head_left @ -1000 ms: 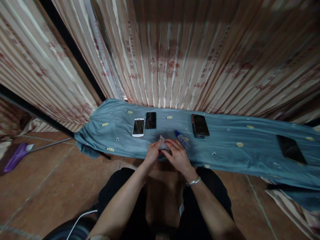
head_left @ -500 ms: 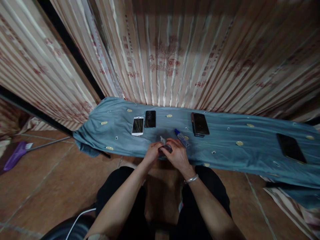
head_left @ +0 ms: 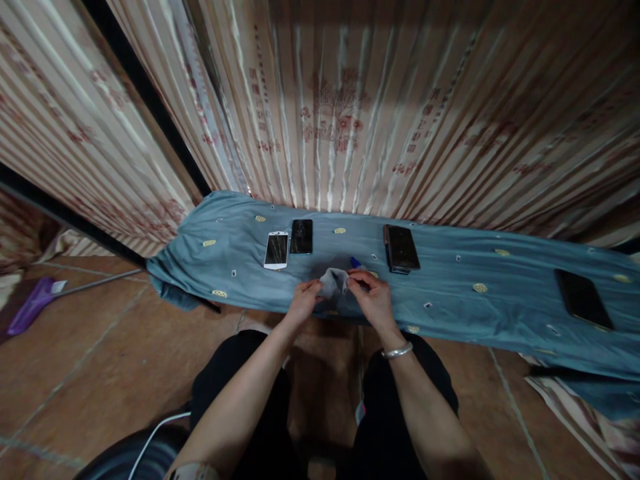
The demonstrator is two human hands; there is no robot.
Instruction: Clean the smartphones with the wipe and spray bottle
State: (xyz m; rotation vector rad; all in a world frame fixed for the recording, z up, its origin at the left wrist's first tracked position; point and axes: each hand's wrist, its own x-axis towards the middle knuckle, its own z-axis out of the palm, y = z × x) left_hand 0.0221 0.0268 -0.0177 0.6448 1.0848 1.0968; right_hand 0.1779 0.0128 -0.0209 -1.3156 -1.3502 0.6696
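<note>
Both hands at frame center, left hand [head_left: 303, 301] and right hand [head_left: 374, 299], pinched a small grey cloth [head_left: 334, 281] taut between fingers above the blue-covered tabletop [head_left: 450, 293], blue-capped bottle [head_left: 356, 263] just behind, phones beyond.

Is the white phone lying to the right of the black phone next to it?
No, the white phone lies left of the black phone on the blue cloth.
</note>
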